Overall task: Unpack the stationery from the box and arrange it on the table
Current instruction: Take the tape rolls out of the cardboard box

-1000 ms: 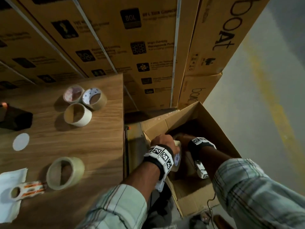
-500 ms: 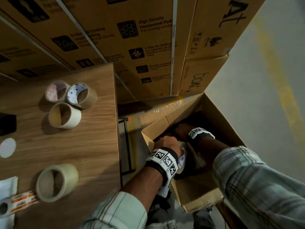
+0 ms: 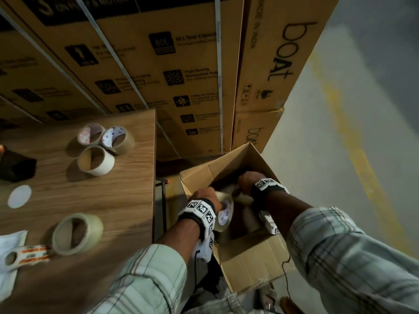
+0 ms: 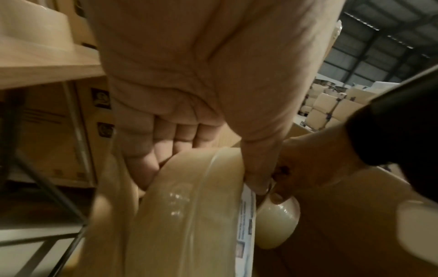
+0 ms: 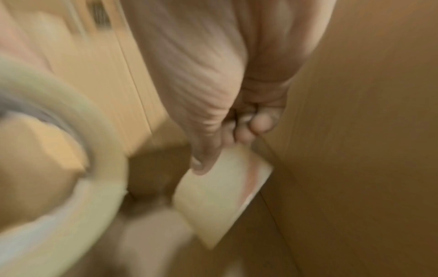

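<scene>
An open cardboard box [image 3: 254, 257] stands on the floor to the right of the wooden table [image 3: 118, 196]. My left hand [image 3: 207, 197] grips a clear tape roll [image 3: 224, 214] at the box's left rim; in the left wrist view the fingers curl round this roll [image 4: 189, 206]. My right hand [image 3: 248, 181] is inside the box and holds a smaller pale tape roll [image 5: 220, 195], thumb on its side and fingers through its core. The same small roll [image 4: 277, 224] shows in the left wrist view.
On the table lie three tape rolls [image 3: 99, 150] at the back, a large clear roll [image 3: 77, 233] in front, a tape dispenser [image 3: 25, 257] on white paper, a white disc [image 3: 19, 196] and a black object [image 3: 17, 166]. Tall printed cartons [image 3: 181, 64] stand behind.
Both hands have risen a little in the box, each with its tape roll. The head view has swung back, so the table shows further right.
</scene>
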